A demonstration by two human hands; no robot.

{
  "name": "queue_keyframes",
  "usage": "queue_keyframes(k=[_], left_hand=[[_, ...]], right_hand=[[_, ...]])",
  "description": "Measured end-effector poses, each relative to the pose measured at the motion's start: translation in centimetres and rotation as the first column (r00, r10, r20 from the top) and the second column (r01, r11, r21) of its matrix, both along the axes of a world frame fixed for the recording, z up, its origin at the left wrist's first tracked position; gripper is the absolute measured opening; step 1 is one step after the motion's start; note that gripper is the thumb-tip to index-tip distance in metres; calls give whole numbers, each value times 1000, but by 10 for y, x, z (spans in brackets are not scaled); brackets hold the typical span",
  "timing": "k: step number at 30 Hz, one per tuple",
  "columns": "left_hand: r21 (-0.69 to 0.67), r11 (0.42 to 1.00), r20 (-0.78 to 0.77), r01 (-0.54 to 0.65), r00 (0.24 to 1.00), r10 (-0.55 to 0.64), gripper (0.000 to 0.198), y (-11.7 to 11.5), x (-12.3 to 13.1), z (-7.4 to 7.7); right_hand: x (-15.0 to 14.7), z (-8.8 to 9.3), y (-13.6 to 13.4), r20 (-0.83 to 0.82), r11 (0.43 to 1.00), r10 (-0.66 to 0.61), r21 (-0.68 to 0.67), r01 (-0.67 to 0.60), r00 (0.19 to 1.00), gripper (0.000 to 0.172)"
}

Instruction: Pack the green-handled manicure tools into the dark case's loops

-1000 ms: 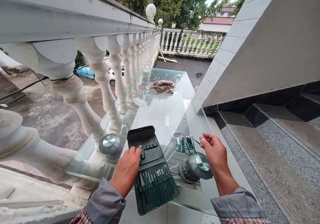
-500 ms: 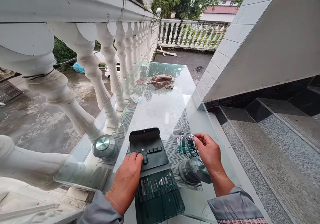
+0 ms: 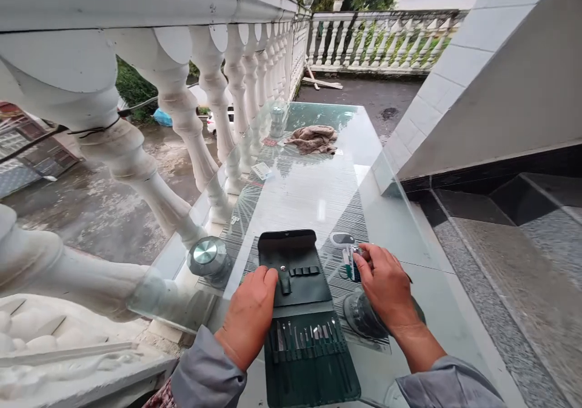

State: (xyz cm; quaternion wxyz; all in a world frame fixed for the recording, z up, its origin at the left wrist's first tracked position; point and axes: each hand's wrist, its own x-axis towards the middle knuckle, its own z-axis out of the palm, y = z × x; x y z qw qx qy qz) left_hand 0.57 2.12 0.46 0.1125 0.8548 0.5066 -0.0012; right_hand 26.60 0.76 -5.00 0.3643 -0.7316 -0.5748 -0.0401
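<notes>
A dark green manicure case (image 3: 302, 290) lies unfolded on the glass table, with several slim metal tools (image 3: 311, 335) in a row of slots in its lower half. Its upper half has a snap strap and a band of small loops. My left hand (image 3: 252, 311) grips the case's left edge, thumb near the strap. To the right of the case, my right hand (image 3: 386, 284) pinches at a nail clipper (image 3: 356, 255) among the green-handled tools; the fingers partly hide it. A grey and white oval object (image 3: 342, 239) lies just beyond these tools.
A crumpled brown cloth (image 3: 313, 139) and a small card (image 3: 261, 170) lie farther along the glass table (image 3: 391, 214). Faceted table supports (image 3: 209, 259) show under the glass. A white balustrade (image 3: 177, 111) runs along the left; stone steps (image 3: 482, 238) rise at the right.
My right hand has moved in over the tools and covers more of them. My left hand stays on the case. The whole view has shifted, so things appear farther right.
</notes>
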Motion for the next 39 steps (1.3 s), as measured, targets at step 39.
queue_keyframes(k=[39], left_hand=[[-154,983,508,103,862,-11,23,2,-3,-6]], right_hand=[[-100,24,10,-892,942,166,17,-336,420,42]])
